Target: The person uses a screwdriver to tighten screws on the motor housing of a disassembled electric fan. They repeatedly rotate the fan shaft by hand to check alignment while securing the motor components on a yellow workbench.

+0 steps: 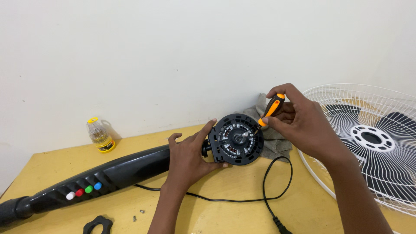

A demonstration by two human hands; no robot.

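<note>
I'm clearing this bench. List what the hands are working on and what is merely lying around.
In use: left hand steadying the round motor housing; right hand driving the orange-and-black screwdriver.

Lying about: small yellow bottle, loose screws, grey cloth, white fan guard.

On the tabletop (225, 186), the fan motor (236, 139) sits at the centre with a cloth (272, 143) behind it. The fan guard (368, 143) lies to its right, the fan stand (86, 182) to its left, and a small bottle (99, 135) stands behind that stand.

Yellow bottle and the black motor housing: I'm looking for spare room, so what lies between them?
Head view: only bare yellow table separates the yellow bottle from the motor housing, until the left hand gripping it.
</note>
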